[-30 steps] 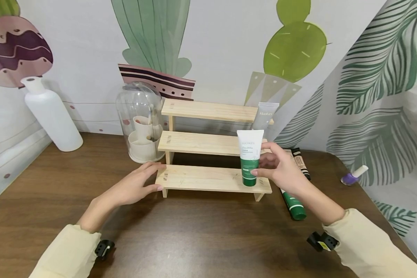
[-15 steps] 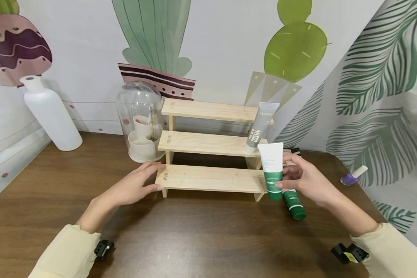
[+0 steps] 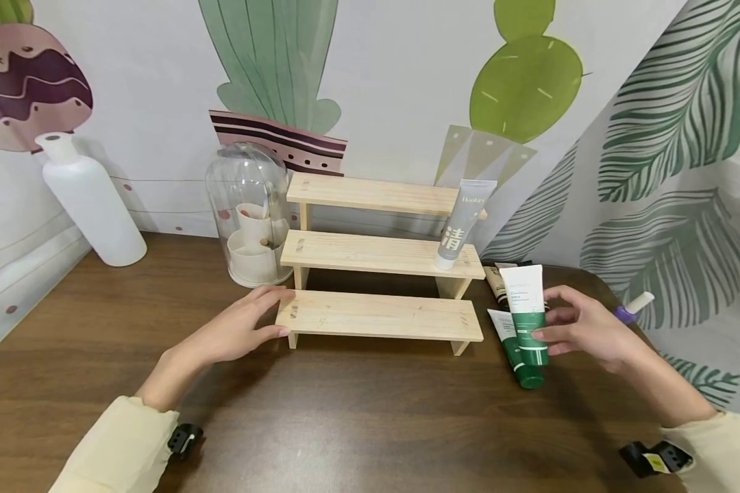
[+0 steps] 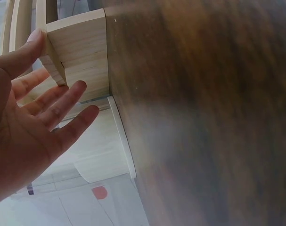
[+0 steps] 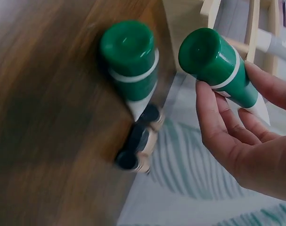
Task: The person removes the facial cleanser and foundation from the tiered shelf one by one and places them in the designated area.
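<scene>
A dark wood-grain worktop [image 3: 345, 424] stands against a wall covered with painted cactus pictures; a leaf-patterned curtain hangs to the right of the right hand.

The left hand [image 3: 234, 332] lies with its fingers straight and relaxed against the left end of the lowest step of a pale three-step wooden shelf [image 3: 379, 316]. The right hand [image 3: 582, 329], well apart from the left, pinches a green and white tube [image 3: 527, 316] between fingertips and thumb, holding it upright with its green cap down, just right of the shelf's right end. Under this tube a second green tube [image 3: 513, 352] lies flat on the worktop, with dark-capped beige tubes [image 3: 498, 282] beyond it.

A grey tube [image 3: 459, 222] stands on the middle step, leaning on the top one. Beyond the left hand stand a clear dome [image 3: 247, 212] over a white holder and, farther left, a white bottle [image 3: 89, 202]. A purple nail polish bottle [image 3: 630, 307] lies beyond the right hand.

The left wrist view alone shows the fingers spread, the thumb against the step's end. The right wrist view alone shows the two green caps end-on, side by side, and the fingers curled under the held tube.
</scene>
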Motion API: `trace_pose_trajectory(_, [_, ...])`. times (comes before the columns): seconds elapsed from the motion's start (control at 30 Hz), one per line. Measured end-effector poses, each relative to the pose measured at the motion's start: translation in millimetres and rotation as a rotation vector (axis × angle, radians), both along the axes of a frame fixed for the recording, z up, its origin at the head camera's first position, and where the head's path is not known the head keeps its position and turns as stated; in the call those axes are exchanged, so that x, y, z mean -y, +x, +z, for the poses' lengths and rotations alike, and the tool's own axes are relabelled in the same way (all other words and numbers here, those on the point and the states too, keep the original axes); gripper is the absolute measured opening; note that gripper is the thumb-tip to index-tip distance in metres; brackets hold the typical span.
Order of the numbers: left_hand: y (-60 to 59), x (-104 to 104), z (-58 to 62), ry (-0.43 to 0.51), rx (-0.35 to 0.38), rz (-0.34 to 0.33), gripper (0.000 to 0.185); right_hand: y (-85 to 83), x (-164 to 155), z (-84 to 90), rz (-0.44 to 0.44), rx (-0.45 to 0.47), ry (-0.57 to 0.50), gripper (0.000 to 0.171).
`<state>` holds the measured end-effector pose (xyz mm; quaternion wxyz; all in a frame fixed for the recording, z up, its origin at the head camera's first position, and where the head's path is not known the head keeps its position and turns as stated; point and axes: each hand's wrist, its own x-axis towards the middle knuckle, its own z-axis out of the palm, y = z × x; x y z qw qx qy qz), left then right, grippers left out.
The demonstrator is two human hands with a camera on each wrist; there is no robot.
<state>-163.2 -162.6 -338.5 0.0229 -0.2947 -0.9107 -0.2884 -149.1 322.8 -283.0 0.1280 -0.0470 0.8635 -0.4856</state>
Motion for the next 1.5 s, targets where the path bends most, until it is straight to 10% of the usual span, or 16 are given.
trace_pose_trajectory(1.5, [-0.3,1,-1.0,-0.005,0.01,0.004,0.051,5.4,-66,-59.6,0.026,0.296,-0.225,0.037])
